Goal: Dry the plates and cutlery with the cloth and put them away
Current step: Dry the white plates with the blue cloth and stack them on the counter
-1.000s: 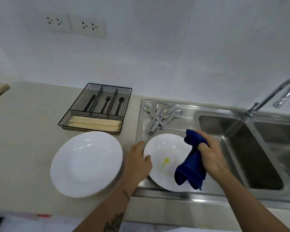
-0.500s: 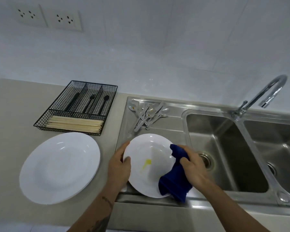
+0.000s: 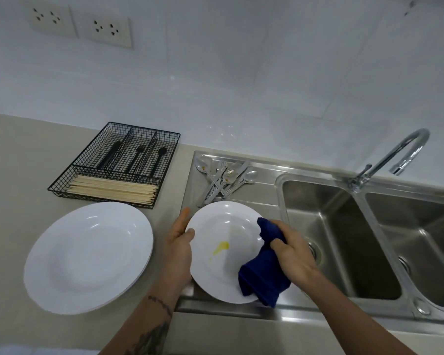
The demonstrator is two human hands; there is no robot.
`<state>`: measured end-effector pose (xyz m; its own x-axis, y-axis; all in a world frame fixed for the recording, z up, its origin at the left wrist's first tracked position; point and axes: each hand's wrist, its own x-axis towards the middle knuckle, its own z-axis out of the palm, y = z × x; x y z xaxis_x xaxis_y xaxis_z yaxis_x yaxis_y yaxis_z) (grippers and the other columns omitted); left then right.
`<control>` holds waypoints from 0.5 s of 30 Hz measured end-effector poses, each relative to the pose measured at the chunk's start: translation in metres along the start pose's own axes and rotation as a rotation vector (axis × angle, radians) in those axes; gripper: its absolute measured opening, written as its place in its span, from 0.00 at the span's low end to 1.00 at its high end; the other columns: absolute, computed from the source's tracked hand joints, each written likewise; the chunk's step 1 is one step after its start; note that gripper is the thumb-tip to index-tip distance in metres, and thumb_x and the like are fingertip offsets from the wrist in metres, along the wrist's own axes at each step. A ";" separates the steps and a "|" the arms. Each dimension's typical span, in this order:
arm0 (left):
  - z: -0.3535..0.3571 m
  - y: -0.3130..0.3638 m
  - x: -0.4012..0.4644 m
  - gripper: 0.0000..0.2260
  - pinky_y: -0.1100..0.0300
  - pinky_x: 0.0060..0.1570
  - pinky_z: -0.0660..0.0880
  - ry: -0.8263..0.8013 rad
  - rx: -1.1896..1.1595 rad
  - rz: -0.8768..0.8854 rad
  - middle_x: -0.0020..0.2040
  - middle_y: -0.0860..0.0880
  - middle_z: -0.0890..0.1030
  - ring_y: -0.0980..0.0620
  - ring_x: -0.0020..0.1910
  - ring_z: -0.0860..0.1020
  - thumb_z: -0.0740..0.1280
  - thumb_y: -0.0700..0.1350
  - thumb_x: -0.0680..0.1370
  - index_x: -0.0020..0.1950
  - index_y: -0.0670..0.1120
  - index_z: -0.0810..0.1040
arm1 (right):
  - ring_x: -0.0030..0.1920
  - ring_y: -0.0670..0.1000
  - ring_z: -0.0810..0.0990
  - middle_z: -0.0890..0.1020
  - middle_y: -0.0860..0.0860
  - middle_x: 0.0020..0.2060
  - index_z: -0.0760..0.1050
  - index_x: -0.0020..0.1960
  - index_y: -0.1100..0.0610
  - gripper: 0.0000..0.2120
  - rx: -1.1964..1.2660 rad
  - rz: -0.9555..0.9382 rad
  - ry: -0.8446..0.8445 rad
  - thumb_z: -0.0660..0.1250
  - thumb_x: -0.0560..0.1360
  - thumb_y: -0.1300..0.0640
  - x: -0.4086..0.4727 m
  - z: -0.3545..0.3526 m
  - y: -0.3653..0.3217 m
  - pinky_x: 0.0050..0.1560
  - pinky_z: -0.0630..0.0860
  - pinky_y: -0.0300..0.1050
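Note:
A white plate (image 3: pixel 221 234) with a yellow smear near its middle is held over the steel drainboard (image 3: pixel 262 196). My left hand (image 3: pixel 178 245) grips its left rim, thumb on top. My right hand (image 3: pixel 291 252) grips a bunched dark blue cloth (image 3: pixel 263 275) that lies on the plate's right side and hangs over its near edge. Several metal spoons and forks (image 3: pixel 223 179) lie in a heap on the drainboard behind the plate. A stack of white plates (image 3: pixel 87 257) sits on the counter to the left.
A black wire cutlery tray (image 3: pixel 164 160) with black utensils and wooden chopsticks stands on the beige counter at the back left. A double steel sink (image 3: pixel 356 242) with a curved tap (image 3: pixel 395 157) fills the right. Wall sockets (image 3: pixel 80 24) are above.
The view has shifted, so everything sits differently in frame. My right hand with the cloth moved from the plate's upper right down onto its lower right side. My left hand keeps its hold on the rim.

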<state>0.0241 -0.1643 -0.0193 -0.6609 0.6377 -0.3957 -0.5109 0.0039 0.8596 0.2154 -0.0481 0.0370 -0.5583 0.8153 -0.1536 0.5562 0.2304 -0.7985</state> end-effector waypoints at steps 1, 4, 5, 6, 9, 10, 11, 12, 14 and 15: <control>0.000 0.004 -0.002 0.23 0.48 0.58 0.77 -0.020 0.010 0.012 0.61 0.61 0.78 0.52 0.59 0.78 0.56 0.34 0.81 0.67 0.58 0.75 | 0.46 0.40 0.78 0.81 0.39 0.47 0.74 0.60 0.41 0.21 -0.032 -0.018 0.019 0.59 0.73 0.61 -0.001 0.000 -0.005 0.45 0.72 0.37; -0.001 0.015 -0.007 0.25 0.52 0.56 0.76 -0.052 0.068 0.053 0.56 0.64 0.80 0.53 0.57 0.78 0.55 0.31 0.80 0.64 0.58 0.76 | 0.46 0.40 0.77 0.79 0.39 0.48 0.70 0.62 0.43 0.22 -0.167 -0.116 0.101 0.61 0.72 0.63 -0.006 0.004 -0.023 0.43 0.71 0.35; -0.001 0.018 -0.008 0.25 0.50 0.60 0.75 -0.052 0.077 0.063 0.61 0.62 0.79 0.52 0.61 0.77 0.55 0.32 0.80 0.67 0.58 0.75 | 0.46 0.42 0.77 0.78 0.40 0.48 0.68 0.63 0.43 0.22 -0.220 -0.127 0.130 0.62 0.72 0.61 -0.008 0.006 -0.029 0.44 0.72 0.37; -0.002 0.022 -0.010 0.25 0.49 0.62 0.75 -0.055 0.074 0.070 0.65 0.60 0.78 0.51 0.63 0.77 0.55 0.32 0.80 0.68 0.57 0.74 | 0.47 0.44 0.77 0.77 0.42 0.49 0.66 0.64 0.44 0.22 -0.271 -0.125 0.153 0.62 0.72 0.59 -0.010 0.009 -0.034 0.45 0.73 0.41; -0.001 0.041 -0.013 0.25 0.58 0.51 0.78 -0.068 0.006 0.099 0.63 0.56 0.80 0.54 0.58 0.80 0.55 0.30 0.79 0.67 0.54 0.76 | 0.51 0.51 0.74 0.74 0.48 0.53 0.65 0.61 0.50 0.16 -0.461 -0.164 0.219 0.62 0.73 0.55 -0.016 0.020 -0.045 0.51 0.73 0.49; 0.001 0.050 -0.014 0.24 0.60 0.48 0.77 -0.072 -0.035 0.109 0.62 0.55 0.80 0.55 0.56 0.80 0.55 0.30 0.79 0.65 0.53 0.77 | 0.56 0.52 0.73 0.74 0.50 0.56 0.67 0.61 0.52 0.16 -0.522 -0.211 0.230 0.60 0.73 0.55 -0.017 0.025 -0.045 0.57 0.72 0.50; 0.002 0.059 -0.015 0.24 0.60 0.48 0.77 -0.080 -0.072 0.122 0.61 0.55 0.81 0.56 0.55 0.81 0.56 0.29 0.79 0.63 0.53 0.78 | 0.63 0.54 0.70 0.74 0.51 0.61 0.69 0.62 0.54 0.18 -0.571 -0.259 0.220 0.58 0.73 0.55 -0.019 0.030 -0.044 0.66 0.67 0.50; 0.003 0.067 -0.015 0.24 0.60 0.49 0.77 -0.088 -0.099 0.134 0.59 0.55 0.82 0.57 0.54 0.81 0.56 0.28 0.79 0.62 0.53 0.78 | 0.70 0.54 0.64 0.71 0.51 0.66 0.70 0.66 0.56 0.21 -0.586 -0.286 0.194 0.56 0.74 0.55 -0.022 0.035 -0.046 0.74 0.58 0.48; 0.005 0.080 -0.016 0.24 0.60 0.49 0.77 -0.101 -0.099 0.149 0.57 0.56 0.83 0.57 0.54 0.81 0.56 0.28 0.78 0.59 0.53 0.79 | 0.77 0.48 0.50 0.60 0.48 0.75 0.62 0.75 0.55 0.24 -0.524 -0.273 0.096 0.54 0.79 0.55 -0.030 0.046 -0.053 0.72 0.39 0.35; 0.006 0.083 -0.018 0.23 0.59 0.50 0.77 -0.107 -0.080 0.156 0.56 0.57 0.83 0.56 0.54 0.81 0.57 0.28 0.78 0.59 0.53 0.79 | 0.76 0.44 0.45 0.55 0.45 0.77 0.56 0.77 0.53 0.25 -0.472 -0.267 0.027 0.53 0.81 0.54 -0.035 0.051 -0.056 0.68 0.34 0.30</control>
<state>-0.0029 -0.1707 0.0613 -0.6750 0.7043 -0.2197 -0.4519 -0.1594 0.8777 0.1717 -0.1166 0.0574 -0.7054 0.7078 0.0384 0.6169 0.6396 -0.4586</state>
